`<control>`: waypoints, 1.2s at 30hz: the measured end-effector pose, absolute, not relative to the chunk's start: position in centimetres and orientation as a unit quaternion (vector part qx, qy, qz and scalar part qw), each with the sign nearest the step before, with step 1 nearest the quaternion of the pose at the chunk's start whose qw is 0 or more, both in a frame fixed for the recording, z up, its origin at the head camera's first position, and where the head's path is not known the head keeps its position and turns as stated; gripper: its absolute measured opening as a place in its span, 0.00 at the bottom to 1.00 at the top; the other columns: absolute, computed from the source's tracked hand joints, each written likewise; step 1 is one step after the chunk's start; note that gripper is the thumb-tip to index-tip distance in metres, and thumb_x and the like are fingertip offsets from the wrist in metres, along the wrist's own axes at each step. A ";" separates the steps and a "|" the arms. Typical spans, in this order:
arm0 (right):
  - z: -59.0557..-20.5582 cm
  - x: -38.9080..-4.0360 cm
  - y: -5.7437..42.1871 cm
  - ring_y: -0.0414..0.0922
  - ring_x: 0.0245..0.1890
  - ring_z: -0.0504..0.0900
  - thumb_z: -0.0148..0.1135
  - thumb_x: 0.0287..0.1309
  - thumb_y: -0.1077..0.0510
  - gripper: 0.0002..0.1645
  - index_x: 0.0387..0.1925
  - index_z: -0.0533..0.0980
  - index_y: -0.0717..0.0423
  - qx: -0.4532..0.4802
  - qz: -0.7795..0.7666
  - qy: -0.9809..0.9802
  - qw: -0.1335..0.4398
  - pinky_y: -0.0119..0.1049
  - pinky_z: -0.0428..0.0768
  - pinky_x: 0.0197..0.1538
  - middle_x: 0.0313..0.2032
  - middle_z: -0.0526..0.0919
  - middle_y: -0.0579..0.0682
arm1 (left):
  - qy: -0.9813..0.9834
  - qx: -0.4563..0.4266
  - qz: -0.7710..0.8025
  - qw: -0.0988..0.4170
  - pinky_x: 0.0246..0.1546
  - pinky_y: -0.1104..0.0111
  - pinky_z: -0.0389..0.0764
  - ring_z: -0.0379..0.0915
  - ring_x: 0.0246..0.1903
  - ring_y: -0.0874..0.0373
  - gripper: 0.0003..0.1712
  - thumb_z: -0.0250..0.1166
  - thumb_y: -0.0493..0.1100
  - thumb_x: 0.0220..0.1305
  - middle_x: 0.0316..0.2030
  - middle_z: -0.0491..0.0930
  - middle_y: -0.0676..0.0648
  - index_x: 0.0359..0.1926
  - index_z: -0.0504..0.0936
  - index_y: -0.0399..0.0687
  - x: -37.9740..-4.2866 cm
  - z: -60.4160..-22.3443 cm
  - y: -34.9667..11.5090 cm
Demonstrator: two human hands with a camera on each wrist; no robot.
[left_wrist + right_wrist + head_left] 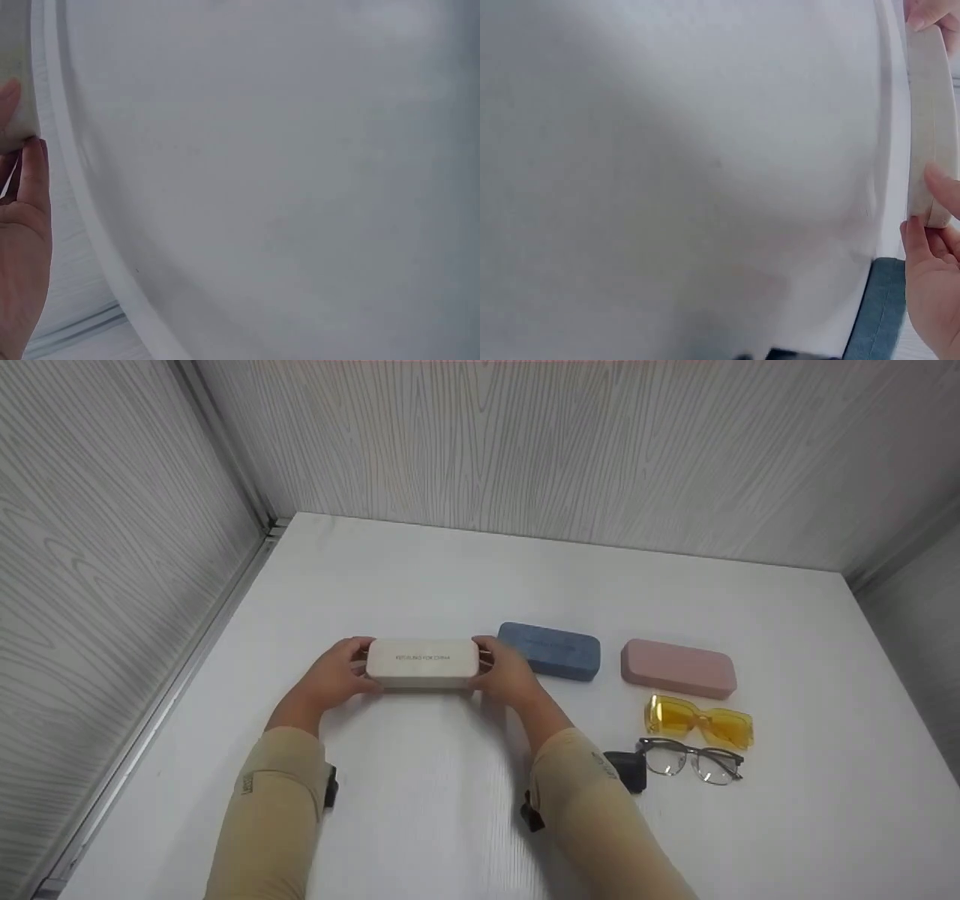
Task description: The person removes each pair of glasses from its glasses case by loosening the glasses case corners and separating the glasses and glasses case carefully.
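Observation:
A cream glasses case [422, 661] with small printed lettering on its lid is held between both hands, lid closed. My left hand [335, 673] grips its left end, thumb on the near side and fingers behind. At the other end my right hand [508, 669] grips it the same way. The right wrist view shows the case [931, 120] edge-on, with the right thumb on its side and fingertips under its end. A blue glasses case [555, 651] lies just beyond the right hand, partly covered by it.
Right of the blue case lies a pink glasses case [678, 668]. In front of it are yellow-tinted glasses [699, 721] and dark-rimmed clear glasses [694, 760]. Wood-grain panels [525, 450] stand behind and beside the white table [420, 810].

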State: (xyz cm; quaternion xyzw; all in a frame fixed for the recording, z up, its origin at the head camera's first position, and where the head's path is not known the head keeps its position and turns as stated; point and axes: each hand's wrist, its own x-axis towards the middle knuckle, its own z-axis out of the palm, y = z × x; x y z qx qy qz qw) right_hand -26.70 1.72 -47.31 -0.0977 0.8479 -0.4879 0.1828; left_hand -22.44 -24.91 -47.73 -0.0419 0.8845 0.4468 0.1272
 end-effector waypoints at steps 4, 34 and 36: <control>-47.9 -26.5 1.4 0.44 0.61 0.66 0.68 0.41 0.71 0.44 0.62 0.64 0.50 -0.074 -0.506 0.836 0.197 0.34 0.70 0.59 0.60 0.69 0.48 | 0.880 -0.052 0.451 0.141 0.63 0.59 0.62 0.57 0.63 0.50 0.45 0.72 0.39 0.46 0.59 0.63 0.46 0.64 0.59 0.45 -22.2 -48.0 -25.5; -49.7 -25.4 1.8 0.40 0.61 0.65 0.70 0.39 0.70 0.46 0.62 0.64 0.49 -0.036 -0.537 0.818 0.204 0.31 0.66 0.62 0.60 0.69 0.46 | 0.875 -0.053 0.449 0.172 0.64 0.56 0.59 0.58 0.61 0.49 0.47 0.71 0.37 0.46 0.60 0.62 0.44 0.65 0.56 0.44 -22.1 -48.8 -25.0; -49.6 -25.4 1.9 0.41 0.61 0.65 0.70 0.40 0.68 0.46 0.63 0.63 0.49 -0.037 -0.525 0.826 0.202 0.31 0.65 0.62 0.60 0.69 0.47 | 0.876 -0.054 0.446 0.175 0.64 0.55 0.58 0.57 0.62 0.48 0.48 0.71 0.37 0.46 0.60 0.62 0.44 0.66 0.55 0.44 -22.1 -48.8 -25.1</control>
